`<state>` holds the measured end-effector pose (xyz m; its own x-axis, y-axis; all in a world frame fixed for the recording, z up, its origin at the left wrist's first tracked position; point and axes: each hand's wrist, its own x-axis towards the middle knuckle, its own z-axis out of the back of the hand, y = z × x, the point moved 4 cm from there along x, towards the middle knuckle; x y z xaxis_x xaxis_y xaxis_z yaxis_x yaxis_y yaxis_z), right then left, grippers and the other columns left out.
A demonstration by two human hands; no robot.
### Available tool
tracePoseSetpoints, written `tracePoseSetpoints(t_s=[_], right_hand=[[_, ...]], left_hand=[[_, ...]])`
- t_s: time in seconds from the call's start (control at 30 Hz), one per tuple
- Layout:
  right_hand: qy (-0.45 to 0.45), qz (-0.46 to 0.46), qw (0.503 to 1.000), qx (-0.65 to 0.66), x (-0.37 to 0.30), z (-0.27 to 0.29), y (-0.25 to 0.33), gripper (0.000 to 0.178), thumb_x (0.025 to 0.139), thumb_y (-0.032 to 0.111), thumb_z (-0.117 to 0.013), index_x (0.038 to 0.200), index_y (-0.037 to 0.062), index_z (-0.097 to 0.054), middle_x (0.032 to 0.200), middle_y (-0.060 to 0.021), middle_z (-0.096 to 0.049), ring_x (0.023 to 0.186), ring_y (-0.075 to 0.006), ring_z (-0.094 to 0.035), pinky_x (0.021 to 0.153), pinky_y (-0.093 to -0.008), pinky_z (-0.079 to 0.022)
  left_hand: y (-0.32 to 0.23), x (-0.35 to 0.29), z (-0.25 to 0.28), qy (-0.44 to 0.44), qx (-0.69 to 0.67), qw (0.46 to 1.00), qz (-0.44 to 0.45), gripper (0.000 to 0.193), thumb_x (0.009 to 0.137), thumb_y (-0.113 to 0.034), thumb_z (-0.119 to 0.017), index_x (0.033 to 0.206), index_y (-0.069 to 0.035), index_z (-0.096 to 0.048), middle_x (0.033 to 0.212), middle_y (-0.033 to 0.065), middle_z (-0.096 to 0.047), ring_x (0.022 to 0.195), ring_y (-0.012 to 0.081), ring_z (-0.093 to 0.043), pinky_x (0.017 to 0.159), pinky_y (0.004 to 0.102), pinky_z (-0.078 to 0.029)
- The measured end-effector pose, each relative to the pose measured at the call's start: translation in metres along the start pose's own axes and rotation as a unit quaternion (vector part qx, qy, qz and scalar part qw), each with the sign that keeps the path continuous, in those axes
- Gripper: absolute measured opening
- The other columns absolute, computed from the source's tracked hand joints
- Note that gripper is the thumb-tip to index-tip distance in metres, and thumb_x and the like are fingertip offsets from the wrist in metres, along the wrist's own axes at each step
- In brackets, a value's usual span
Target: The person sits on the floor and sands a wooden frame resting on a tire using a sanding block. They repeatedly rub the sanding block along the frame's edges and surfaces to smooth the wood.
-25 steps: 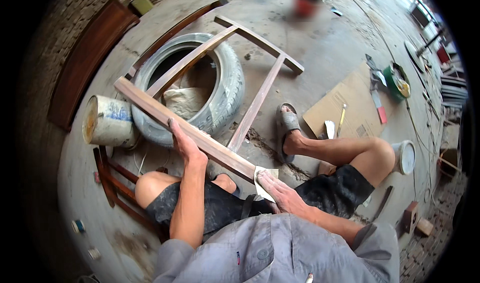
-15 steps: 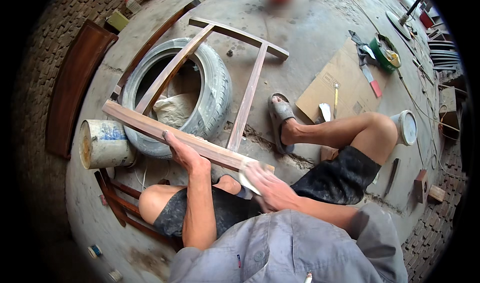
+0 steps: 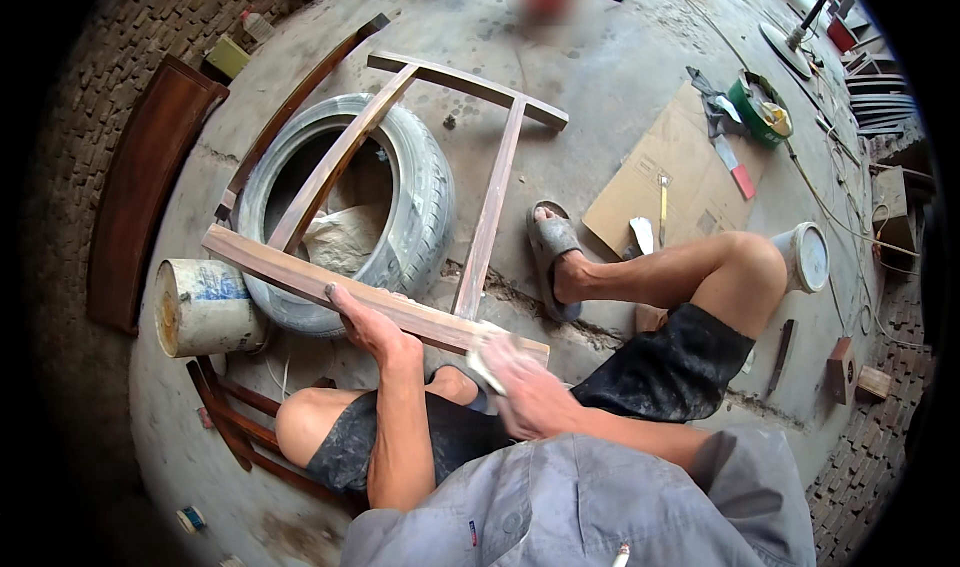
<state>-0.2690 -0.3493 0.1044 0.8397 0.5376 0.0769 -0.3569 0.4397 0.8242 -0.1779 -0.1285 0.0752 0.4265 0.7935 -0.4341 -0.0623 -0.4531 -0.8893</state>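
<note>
A wooden frame (image 3: 278, 266) with two long rails and two crosspieces slants away from me, partly above a tyre (image 3: 432, 202). My left hand (image 3: 372, 325) is closed around the middle of its near rail, with the thumb on top and the other fingers mostly hidden beneath. Near the rail's right end, my right hand (image 3: 532, 392) presses a folded whitish sheet, like sandpaper (image 3: 483, 361), against the wood. That hand is smeared by motion. The wood looks pale and dusty along the near rail.
Left of the tyre lies a stained white bucket (image 3: 210, 309); a dark curved board (image 3: 145, 197) leans near the brick wall. At right are cardboard (image 3: 640, 192) with a brush (image 3: 663, 207), a green tub (image 3: 755, 112) and a white bucket (image 3: 806, 257). Dark wooden slats (image 3: 235, 422) lie by my left knee.
My right hand and the whitish sheet have shifted slightly left and toward me at the rail's right end. My left hand keeps its grip. The whole view has moved a little.
</note>
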Motion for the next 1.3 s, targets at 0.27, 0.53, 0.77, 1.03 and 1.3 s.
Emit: tracePoseSetpoints(t_s=[0.27, 0.53, 0.77, 1.03, 1.3], right_hand=[[0.019, -0.046, 0.999, -0.017, -0.032, 0.009, -0.021, 0.068, 0.087, 0.006, -0.062, 0.149, -0.0099, -0.037, 0.152, -0.0355, -0.04, 0.145, -0.0475, -0.039, 0.118, -0.0505, -0.036], [0.017, -0.056, 0.997, -0.056, -0.043, 0.003, -0.029, 0.07, 0.087, 0.009, -0.064, 0.149, -0.0106, -0.038, 0.151, -0.035, -0.042, 0.143, -0.0474, -0.041, 0.118, -0.0497, -0.036], [0.007, 0.002, 1.0, -0.008, 0.006, -0.006, -0.012, 0.073, 0.085, 0.007, -0.064, 0.149, -0.0119, -0.035, 0.152, -0.0362, -0.04, 0.145, -0.0498, -0.037, 0.12, -0.0515, -0.034], [-0.007, 0.002, 1.0, 0.008, 0.014, -0.003, -0.001, 0.085, 0.079, 0.003, -0.068, 0.155, -0.0081, -0.03, 0.155, -0.0332, -0.038, 0.148, -0.0477, -0.033, 0.122, -0.0523, -0.032], [0.051, 0.038, 0.997, -0.041, 0.016, 0.007, 0.003, 0.082, 0.082, 0.006, -0.065, 0.155, -0.0087, -0.03, 0.156, -0.0303, -0.038, 0.148, -0.0425, -0.035, 0.123, -0.048, -0.031]], left_hand=[[0.0, -0.01, -0.004, 0.003, -0.004, 1.0, -0.006, 0.073, 0.097, -0.063, -0.056, 0.143, -0.008, -0.047, 0.106, 0.0093, -0.056, 0.089, 0.0236, -0.057, 0.076, 0.0399, -0.053], [0.004, -0.001, 0.0, 0.001, -0.007, 1.0, -0.015, 0.067, 0.097, -0.063, -0.056, 0.132, -0.007, -0.048, 0.1, 0.0101, -0.056, 0.083, 0.0246, -0.057, 0.072, 0.04, -0.052], [0.01, 0.004, 0.001, 0.012, -0.005, 1.0, -0.011, 0.071, 0.096, -0.063, -0.057, 0.139, -0.007, -0.047, 0.102, 0.01, -0.056, 0.085, 0.0245, -0.057, 0.074, 0.0405, -0.052], [0.001, -0.006, -0.001, 0.029, -0.005, 0.999, 0.023, 0.08, 0.098, -0.059, -0.057, 0.154, -0.005, -0.037, 0.142, 0.0145, -0.049, 0.111, 0.0275, -0.057, 0.088, 0.0428, -0.053], [0.009, -0.007, -0.005, 0.015, -0.038, 0.999, 0.007, 0.066, 0.095, -0.064, -0.06, 0.135, -0.013, -0.047, 0.095, 0.0063, -0.053, 0.081, 0.0222, -0.055, 0.069, 0.0384, -0.051]])
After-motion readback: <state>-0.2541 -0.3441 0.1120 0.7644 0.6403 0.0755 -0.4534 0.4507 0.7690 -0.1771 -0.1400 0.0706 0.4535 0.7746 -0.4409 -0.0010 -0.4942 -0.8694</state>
